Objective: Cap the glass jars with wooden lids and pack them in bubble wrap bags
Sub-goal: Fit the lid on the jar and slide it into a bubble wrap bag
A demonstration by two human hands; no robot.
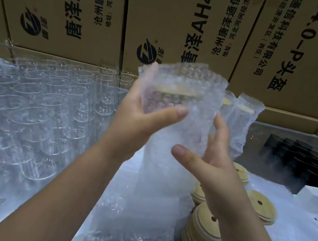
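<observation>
A capped glass jar sits inside a bubble wrap bag [182, 86] held up at chest height; its wooden lid [176, 90] shows through the wrap. My left hand [146, 116] grips the bagged jar from the left, thumb across the front. My right hand [208, 155] holds the bag's lower right side with fingers behind it and thumb in front. Several uncapped glass jars [38, 101] stand in rows on the left. Wooden lids [205, 227] are stacked at the lower right, each with a small hole. Two packed jars [240, 114] stand behind my right hand.
Cardboard boxes [189, 31] with printed text wall off the back. A pile of flat bubble wrap bags [139, 211] lies on the table below my hands. Black items [304, 160] under clear film and a white box [312, 198] sit at the right.
</observation>
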